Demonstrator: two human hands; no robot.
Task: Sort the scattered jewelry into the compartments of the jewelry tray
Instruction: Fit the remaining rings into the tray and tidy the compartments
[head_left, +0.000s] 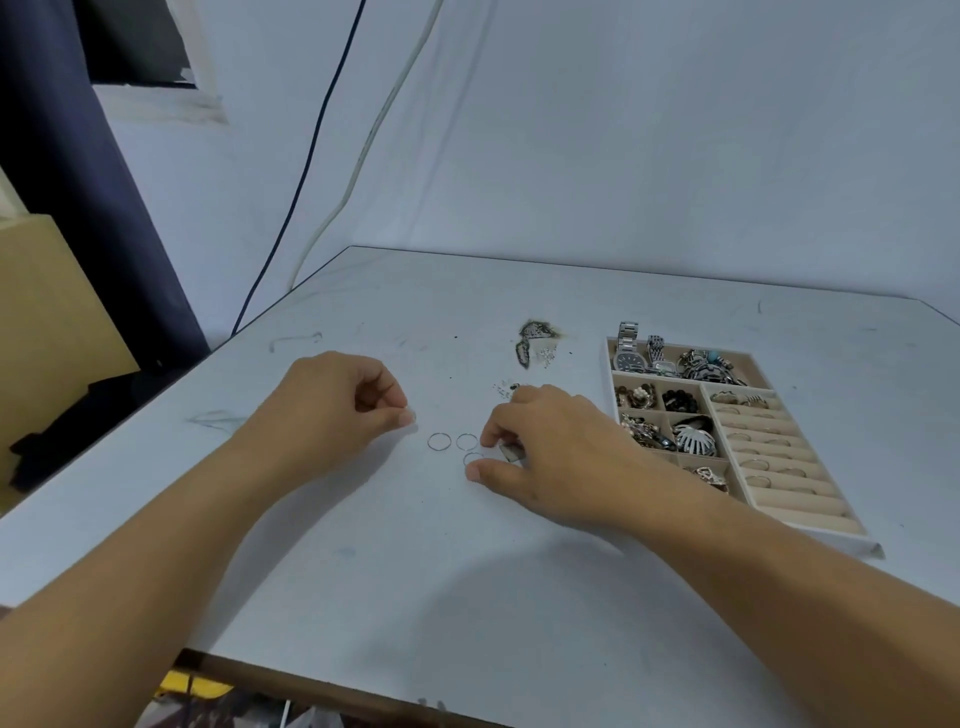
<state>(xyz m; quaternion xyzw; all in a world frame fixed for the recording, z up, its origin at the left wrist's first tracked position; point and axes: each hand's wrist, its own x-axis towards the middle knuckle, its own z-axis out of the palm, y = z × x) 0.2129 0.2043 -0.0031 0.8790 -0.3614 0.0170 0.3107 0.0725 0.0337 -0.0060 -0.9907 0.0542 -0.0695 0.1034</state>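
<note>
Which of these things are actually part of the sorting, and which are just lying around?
Part of the job: three thin rings, chain pile, jewelry tray, small piece in right hand.
Just lying about: black cable, white cable, cardboard box.

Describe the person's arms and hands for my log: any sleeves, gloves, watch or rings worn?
The left forearm and right forearm are bare up to the picture's edge; no sleeve shows. The left hand and right hand wear no gloves. No watch, bracelet or strap shows on either wrist, and no ring on the fingers in view.
</note>
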